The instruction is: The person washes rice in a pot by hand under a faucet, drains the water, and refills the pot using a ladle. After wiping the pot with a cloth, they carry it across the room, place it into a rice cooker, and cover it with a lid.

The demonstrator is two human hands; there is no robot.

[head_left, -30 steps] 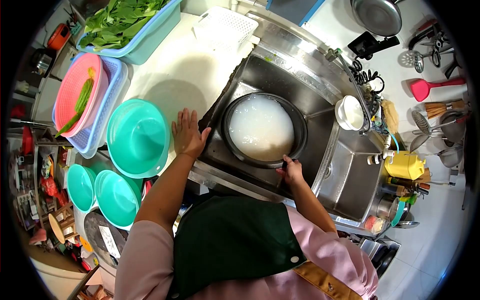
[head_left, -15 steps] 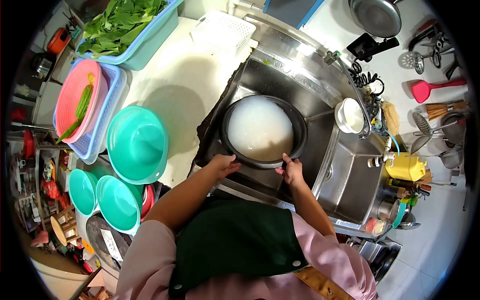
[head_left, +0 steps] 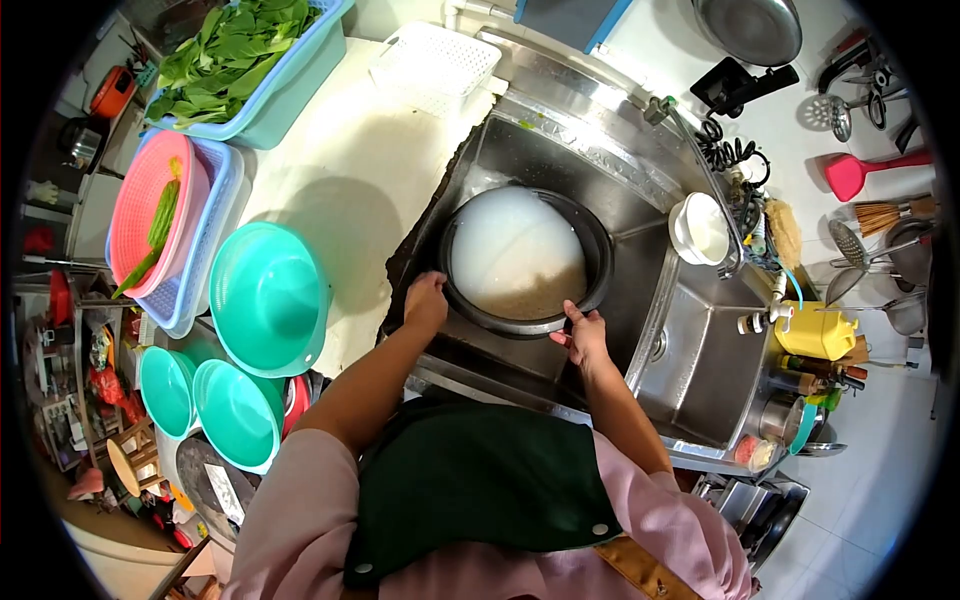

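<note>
A dark round pot sits in the large sink basin, holding cloudy whitish water with a tan, grainy-looking layer showing at the near side. My right hand grips the near right rim, thumb on top and fingers bent underneath. At the pot's left side, my left hand is closed against the rim with its fingers curled. Its fingertips are partly hidden.
Left of the steel sink is a pale counter with a white basket, a tub of leafy greens, a pink colander and several turquoise basins. White bowls sit by the smaller basin, below a faucet.
My left hand has gone from the near left rim, fingers extended, up to the pot's left side, where it is now closed. My right hand stays at the near right rim.
</note>
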